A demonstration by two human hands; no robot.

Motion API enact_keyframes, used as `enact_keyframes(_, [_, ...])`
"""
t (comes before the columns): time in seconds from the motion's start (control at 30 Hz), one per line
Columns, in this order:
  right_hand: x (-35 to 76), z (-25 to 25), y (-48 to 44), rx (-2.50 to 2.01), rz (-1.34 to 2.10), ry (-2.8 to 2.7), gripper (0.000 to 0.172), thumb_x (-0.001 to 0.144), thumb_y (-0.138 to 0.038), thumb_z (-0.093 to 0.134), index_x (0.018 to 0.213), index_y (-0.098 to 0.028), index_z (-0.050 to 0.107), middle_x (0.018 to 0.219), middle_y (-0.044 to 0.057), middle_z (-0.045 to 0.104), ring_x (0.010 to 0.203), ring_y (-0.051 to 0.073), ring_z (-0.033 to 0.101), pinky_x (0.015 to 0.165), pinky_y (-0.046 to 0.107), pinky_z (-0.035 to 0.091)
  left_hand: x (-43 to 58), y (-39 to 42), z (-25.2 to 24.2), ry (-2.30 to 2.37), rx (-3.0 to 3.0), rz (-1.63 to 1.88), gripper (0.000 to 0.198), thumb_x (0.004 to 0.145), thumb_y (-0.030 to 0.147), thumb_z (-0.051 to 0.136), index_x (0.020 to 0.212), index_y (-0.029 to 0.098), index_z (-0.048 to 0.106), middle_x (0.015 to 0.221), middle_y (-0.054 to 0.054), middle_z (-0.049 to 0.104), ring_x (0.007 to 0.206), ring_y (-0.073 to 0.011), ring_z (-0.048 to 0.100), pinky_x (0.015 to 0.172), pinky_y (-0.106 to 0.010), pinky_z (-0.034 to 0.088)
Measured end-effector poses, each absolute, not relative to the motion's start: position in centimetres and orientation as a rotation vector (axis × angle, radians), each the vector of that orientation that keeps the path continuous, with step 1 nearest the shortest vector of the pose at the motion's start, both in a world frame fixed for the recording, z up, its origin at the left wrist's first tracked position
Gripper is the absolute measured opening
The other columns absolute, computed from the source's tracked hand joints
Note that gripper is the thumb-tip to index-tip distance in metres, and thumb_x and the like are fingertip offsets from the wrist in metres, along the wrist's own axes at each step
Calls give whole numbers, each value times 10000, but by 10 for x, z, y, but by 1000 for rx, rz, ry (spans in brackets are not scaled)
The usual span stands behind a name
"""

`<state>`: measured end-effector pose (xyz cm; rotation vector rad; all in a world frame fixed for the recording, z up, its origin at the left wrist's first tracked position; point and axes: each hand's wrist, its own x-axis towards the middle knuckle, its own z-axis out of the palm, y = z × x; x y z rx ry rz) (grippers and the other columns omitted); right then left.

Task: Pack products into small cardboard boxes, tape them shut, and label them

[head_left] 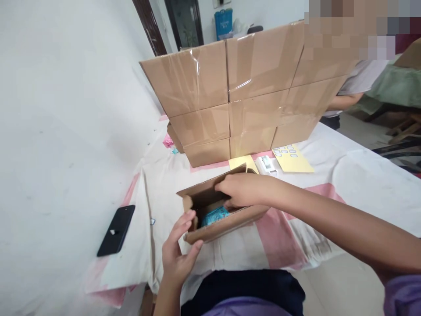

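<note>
A small open cardboard box [226,226] lies on the cloth-covered table [345,171] in front of me. A blue packet [215,215] shows inside it. My left hand [179,252] grips the box's near left corner, thumb on the front wall and fingers over the end flap. My right hand [241,189] reaches over the box and down into it with fingers curled; I cannot make out what they hold, if anything.
A wall of taped cardboard boxes [243,94] is stacked behind. Yellow label sheets [291,158] and a white device [267,165] lie at its base. A black phone [116,230] rests near the table's left edge. Another person's arm [344,102] shows at the back right.
</note>
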<state>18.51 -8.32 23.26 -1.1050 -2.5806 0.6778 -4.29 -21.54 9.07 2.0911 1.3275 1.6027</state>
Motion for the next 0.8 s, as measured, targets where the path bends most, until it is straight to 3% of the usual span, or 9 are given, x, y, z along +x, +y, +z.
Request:
enact_keyframes(0.07, [206,238,-94,-1039,648,-2484,42,847,-282,727,840,-241,733,752,16,734,640,190,668,592,294,486,-41,-212,90,1383,2210,1449,556,878,259,724,1392,289,517,1245,-75,742,1239,-263,665,1162,-560,429])
enact_keyframes(0.13, [232,230,-109,-1055,603,-2189,191,984,-372,574,1019,-265,729,958,47,769,890,234,724,791,354,558,-43,-206,91,1395,2246,1353,572,906,347,692,1436,279,487,1179,-76,769,1182,-271,697,1174,-568,407])
enact_keyframes(0.27, [262,170,-139,-978,817,-1770,425,1046,-521,403,1277,-293,677,1358,82,678,1316,297,599,1083,484,504,-51,-198,89,1318,2015,1419,560,1002,398,516,1530,261,392,1185,-102,760,1111,-259,728,1089,-500,499])
enact_keyframes(0.4, [251,125,-151,-1093,934,-1779,374,1055,-443,424,1280,-293,682,1479,84,580,1396,297,523,1164,514,439,-52,-191,87,1365,1840,1425,576,1008,285,499,1561,330,344,1277,-81,721,1221,-230,675,1081,-430,523])
enact_keyframes(0.47, [243,127,-149,-1155,835,-1825,423,1045,-362,462,1462,-329,526,1480,84,571,1398,280,517,1165,517,439,-50,-184,91,1384,1786,1484,658,997,275,517,1596,354,257,1527,-105,538,1408,-247,526,1129,-440,493])
enact_keyframes(0.57, [239,143,-138,-1235,547,-1912,818,978,-291,542,1654,-333,86,1619,114,386,1531,316,306,1176,591,397,-52,-171,102,1473,1867,1470,744,971,281,543,1617,378,185,1735,-72,110,1582,-294,196,1234,-518,350])
enact_keyframes(0.6, [240,149,-133,-1239,471,-1965,897,950,-278,571,1659,-328,23,1637,119,346,1554,331,238,1178,612,381,-54,-168,105,1515,1928,1423,756,966,280,542,1621,371,176,1737,-72,84,1590,-302,161,1241,-538,328])
enact_keyframes(0.7, [243,158,-126,-1135,410,-2123,819,926,-230,589,1636,-346,198,1447,103,561,1464,334,369,1147,603,412,-62,-160,114,1619,2194,1230,734,957,242,526,1616,352,222,1584,-101,448,1494,-277,399,1216,-549,364])
enact_keyframes(0.8, [251,154,-123,-1013,500,-2138,626,939,-221,582,1529,-354,421,1191,71,689,1252,298,552,1066,533,487,-66,-160,121,1504,2608,1122,615,951,159,475,1522,385,432,1255,-13,709,1235,-196,639,1250,-450,300])
